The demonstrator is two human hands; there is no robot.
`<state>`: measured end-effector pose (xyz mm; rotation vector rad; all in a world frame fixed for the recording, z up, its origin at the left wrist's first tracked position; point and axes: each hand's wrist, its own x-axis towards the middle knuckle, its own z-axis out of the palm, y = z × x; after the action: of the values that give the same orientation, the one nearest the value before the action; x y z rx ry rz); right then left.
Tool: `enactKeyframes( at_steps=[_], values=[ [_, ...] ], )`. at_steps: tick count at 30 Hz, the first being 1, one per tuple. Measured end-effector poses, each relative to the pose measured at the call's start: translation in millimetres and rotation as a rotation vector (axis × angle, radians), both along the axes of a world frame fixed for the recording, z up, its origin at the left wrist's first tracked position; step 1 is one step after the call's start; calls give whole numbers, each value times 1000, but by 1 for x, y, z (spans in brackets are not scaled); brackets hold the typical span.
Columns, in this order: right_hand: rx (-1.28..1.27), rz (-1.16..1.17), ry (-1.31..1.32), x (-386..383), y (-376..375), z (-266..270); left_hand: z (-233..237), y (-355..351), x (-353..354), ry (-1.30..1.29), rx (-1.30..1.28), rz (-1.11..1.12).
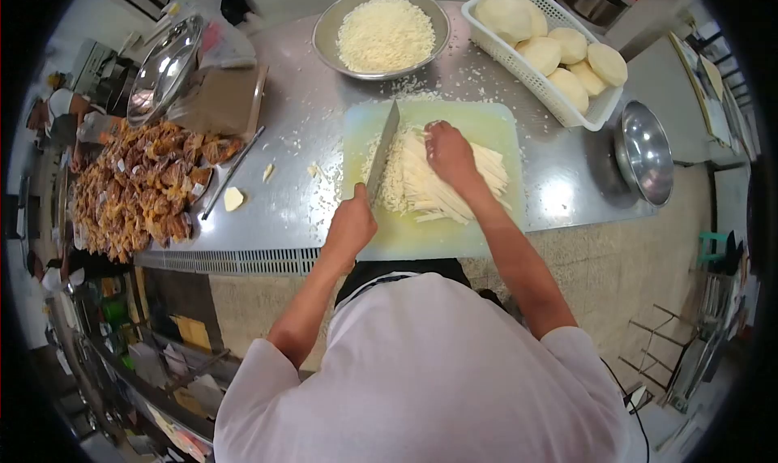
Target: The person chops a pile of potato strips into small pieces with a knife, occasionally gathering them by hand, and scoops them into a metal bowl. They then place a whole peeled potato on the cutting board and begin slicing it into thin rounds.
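My left hand (350,228) is wrapped round the handle of a large kitchen knife (383,151), whose blade points away from me. To the blade's right lies a pile of pale vegetable strips (438,189), with finely chopped bits (391,189) along its left side. My right hand (450,156) rests on the strips with its fingers curled over them; the fingertips are partly hidden. Knife and strips are on a pale green cutting board (442,240). Beyond the board stands a metal bowl (326,57) heaped with chopped white pieces (386,35).
A white plastic basket (531,80) holds several round, peeled pale vegetables (541,54). An empty metal bowl (647,155) sits near the right edge. At left are a heap of brown packaged food (138,191), a thin rod (232,173) and a pale offcut (233,199). Scraps dot the steel table (292,114).
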<state>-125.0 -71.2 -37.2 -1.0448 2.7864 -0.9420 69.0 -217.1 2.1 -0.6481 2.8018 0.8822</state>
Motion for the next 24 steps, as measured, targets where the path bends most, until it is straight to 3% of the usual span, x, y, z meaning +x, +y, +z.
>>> enactKeyframes(
  at_steps=[2, 9, 10, 13, 15, 17, 20, 23, 24],
  values=[
    [24, -57, 59, 11, -6, 3, 33, -1, -11, -6, 35, -58],
    [277, -65, 229, 32, -12, -3, -10, -10, -54, 87, -54, -188],
    [294, -62, 247, 28, -12, -3, 11, -10, -51, 106, -22, -206],
    [281, -64, 222, 29, -13, -2, 43, -4, -40, -10, -41, -165],
    [281, -67, 222, 29, -13, 0, 22, -5, -46, -8, -6, -173],
    [290, -59, 232, 33, -11, -2, -11, -11, -62, 111, -97, -337],
    [297, -87, 247, 30, -11, -7, 41, -10, -61, 11, -83, -290],
    [268, -79, 240, 29, -13, -7, 42, -4, -50, -11, -69, -274],
    [279, -80, 239, 30, -13, -4, 22, -6, -55, 22, -89, -335]
  ],
)
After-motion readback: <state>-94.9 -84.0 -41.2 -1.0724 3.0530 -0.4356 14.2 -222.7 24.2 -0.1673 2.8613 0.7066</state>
